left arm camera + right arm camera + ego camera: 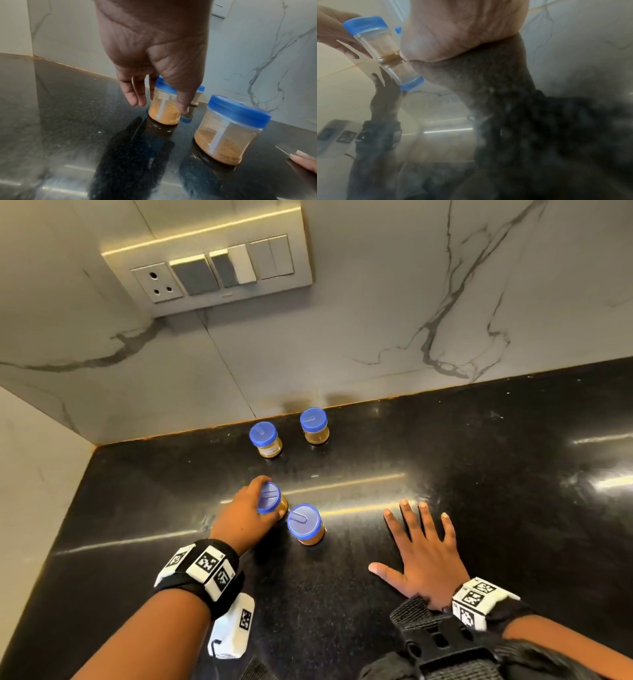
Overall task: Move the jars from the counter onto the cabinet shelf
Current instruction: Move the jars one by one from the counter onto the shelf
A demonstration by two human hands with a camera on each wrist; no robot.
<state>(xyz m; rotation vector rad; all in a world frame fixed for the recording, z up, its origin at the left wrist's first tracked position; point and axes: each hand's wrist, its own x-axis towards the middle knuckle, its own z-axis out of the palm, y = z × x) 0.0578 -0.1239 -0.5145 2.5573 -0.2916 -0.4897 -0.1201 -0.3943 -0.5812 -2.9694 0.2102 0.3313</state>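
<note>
Four small clear jars with blue lids and brown powder stand on the black counter [479,474]. My left hand [263,498] grips the front-left jar [283,507] between thumb and fingers; that jar [163,111] leans slightly, its base on the counter. Close to its right stands the nearest jar [305,525], untouched. Two more jars [265,440] [314,426] sit by the back wall. My right hand [421,546] lies flat on the counter with its fingers spread, holding nothing. No cabinet shelf is in view.
A marble wall [376,320] runs behind the counter and carries a switch and socket panel [212,268]. A side wall [34,474] closes off the counter's left end. The polished counter top mirrors my hands and the jars.
</note>
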